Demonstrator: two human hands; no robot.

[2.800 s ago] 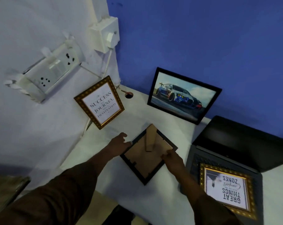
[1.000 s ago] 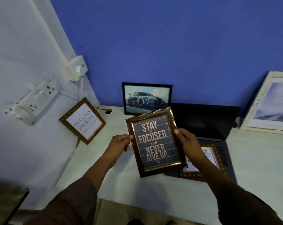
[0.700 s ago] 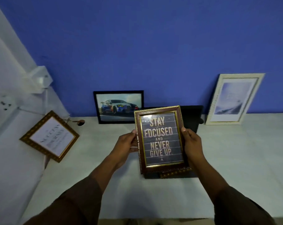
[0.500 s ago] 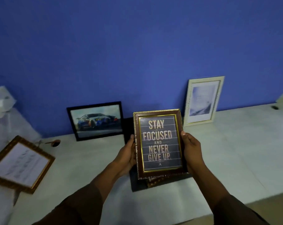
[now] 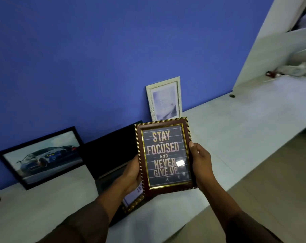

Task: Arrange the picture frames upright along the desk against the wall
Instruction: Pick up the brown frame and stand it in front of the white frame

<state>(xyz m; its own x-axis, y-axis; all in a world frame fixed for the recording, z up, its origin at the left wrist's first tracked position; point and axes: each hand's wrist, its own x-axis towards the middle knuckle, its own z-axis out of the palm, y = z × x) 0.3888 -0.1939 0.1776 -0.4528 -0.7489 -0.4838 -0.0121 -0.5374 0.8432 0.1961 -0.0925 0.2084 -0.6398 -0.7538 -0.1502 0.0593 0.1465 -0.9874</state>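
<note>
I hold a brown, gold-edged frame reading "STAY FOCUSED AND NEVER GIVE UP" (image 5: 165, 155) upright above the desk, its face toward me. My left hand (image 5: 130, 173) grips its left edge and my right hand (image 5: 200, 163) its right edge. A black frame with a car photo (image 5: 41, 157) leans against the blue wall at the left. A white frame with a pale picture (image 5: 164, 99) leans on the wall just behind the held frame. A gold-studded frame (image 5: 132, 201) lies on the laptop, mostly hidden by my left hand.
An open black laptop (image 5: 112, 153) sits between the car frame and the held frame. The white desk (image 5: 236, 123) runs on to the right toward a white partition (image 5: 264, 55). A cable hole (image 5: 232, 96) is in the desk's far right.
The view has swung right and tilted; the gold frame on the left wall has left the view. The frame stays upright in both hands, now nearer the white frame.
</note>
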